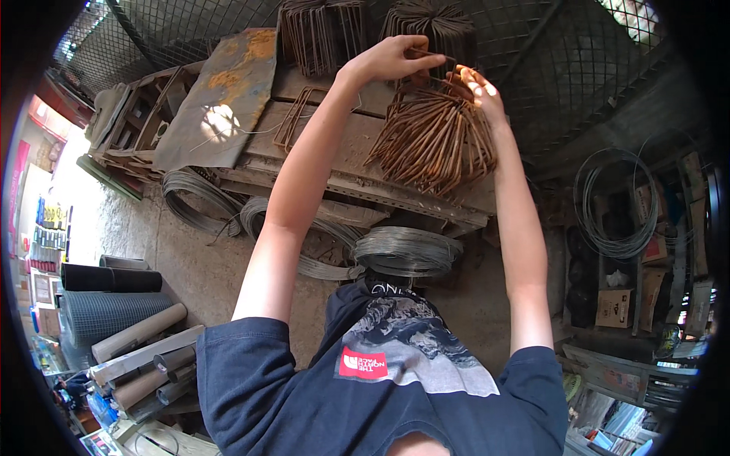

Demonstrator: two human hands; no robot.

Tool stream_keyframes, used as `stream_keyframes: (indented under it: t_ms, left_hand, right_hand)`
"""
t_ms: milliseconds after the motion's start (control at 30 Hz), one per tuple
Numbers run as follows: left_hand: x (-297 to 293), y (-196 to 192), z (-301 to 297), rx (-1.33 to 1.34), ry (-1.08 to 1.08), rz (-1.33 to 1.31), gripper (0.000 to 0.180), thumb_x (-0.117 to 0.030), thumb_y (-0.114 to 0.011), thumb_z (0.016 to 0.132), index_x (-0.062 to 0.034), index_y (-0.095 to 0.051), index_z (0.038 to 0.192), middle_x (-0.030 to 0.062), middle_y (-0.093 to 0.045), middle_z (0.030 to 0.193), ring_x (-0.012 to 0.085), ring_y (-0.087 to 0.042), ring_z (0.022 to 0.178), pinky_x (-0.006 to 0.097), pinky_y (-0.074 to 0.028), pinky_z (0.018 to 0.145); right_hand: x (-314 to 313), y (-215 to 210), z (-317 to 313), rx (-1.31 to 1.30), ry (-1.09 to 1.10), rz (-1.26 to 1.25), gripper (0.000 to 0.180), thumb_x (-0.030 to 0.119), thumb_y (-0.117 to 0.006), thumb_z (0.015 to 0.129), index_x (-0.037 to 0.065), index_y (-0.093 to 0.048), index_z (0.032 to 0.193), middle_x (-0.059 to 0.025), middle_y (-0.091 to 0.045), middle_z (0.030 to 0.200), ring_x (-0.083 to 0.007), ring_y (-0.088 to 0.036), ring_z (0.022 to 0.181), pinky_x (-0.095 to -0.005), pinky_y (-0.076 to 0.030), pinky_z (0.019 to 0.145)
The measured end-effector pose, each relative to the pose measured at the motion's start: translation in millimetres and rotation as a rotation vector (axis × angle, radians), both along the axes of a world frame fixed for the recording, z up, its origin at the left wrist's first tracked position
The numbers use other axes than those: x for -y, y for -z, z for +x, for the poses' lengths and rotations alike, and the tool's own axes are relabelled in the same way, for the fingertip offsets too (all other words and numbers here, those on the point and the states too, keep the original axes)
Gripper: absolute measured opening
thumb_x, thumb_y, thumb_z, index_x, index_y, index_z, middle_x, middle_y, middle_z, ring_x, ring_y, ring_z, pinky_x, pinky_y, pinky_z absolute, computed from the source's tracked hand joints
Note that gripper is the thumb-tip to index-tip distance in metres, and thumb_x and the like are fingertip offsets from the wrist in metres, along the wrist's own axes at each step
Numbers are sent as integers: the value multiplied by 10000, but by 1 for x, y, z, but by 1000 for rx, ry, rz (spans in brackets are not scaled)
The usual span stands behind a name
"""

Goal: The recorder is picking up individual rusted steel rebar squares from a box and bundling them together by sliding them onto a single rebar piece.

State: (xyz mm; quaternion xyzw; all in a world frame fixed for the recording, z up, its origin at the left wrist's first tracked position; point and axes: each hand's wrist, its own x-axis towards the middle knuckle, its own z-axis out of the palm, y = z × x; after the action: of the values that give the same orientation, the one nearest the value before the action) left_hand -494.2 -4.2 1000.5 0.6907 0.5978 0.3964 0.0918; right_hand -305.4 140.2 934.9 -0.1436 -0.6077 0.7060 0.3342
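Observation:
Both my arms stretch far forward over a wooden bench, above a fanned bundle of rusty rebar stirrups (449,144). My left hand (395,59) is closed around a thin rusty stirrup (450,60) at the bundle's far side. Its thumb and fingers point right, toward the other hand. Close by, my right hand (482,93) has its fingers curled at the right end of the same piece, at the top of the bundle; part of its grip is hidden. Two more stirrup bundles (323,38) stand behind. A few loose stirrups (295,118) lie on the bench left of my hands.
A stained sheet (228,99) covers the bench's left part. Wire coils (407,251) lie below the front edge, with another coil (201,201) farther left. Mesh fencing (578,68) rises behind. Rolls of mesh (106,315) stand at left; hanging wire (620,201) is at right.

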Motion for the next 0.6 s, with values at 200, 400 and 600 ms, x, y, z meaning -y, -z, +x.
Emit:
stream_keyframes:
  t_ms: [200, 400, 600]
  left_hand:
    - [-11, 7, -7, -32, -25, -162, 607, -588, -484, 837, -16, -579, 1013, 131, -630, 893, 206, -595, 848, 320, -457, 782]
    - [-27, 14, -4, 33, 68, -261, 693, -618, -464, 828, -27, -548, 1178, 172, -605, 1083, 292, -576, 1013, 361, -442, 880]
    - [-39, -18, 7, -142, 118, -165, 607, -560, -561, 805, -13, -615, 1063, 156, -622, 898, 239, -603, 847, 331, -481, 735]
  right_hand:
    - [20, -16, 1, 42, -17, 11, 341, 212, -510, 920, 2, -494, 1188, -132, -599, 1077, -212, -607, 971, -331, -501, 858]
    - [25, -20, 2, 108, 100, -25, 306, 203, -564, 893, 0, -542, 1121, -110, -628, 996, -191, -638, 885, -284, -519, 748]
    - [6, -4, 14, 104, 165, -43, 312, 192, -539, 905, -8, -509, 1142, -112, -616, 1032, -191, -623, 927, -278, -507, 786]
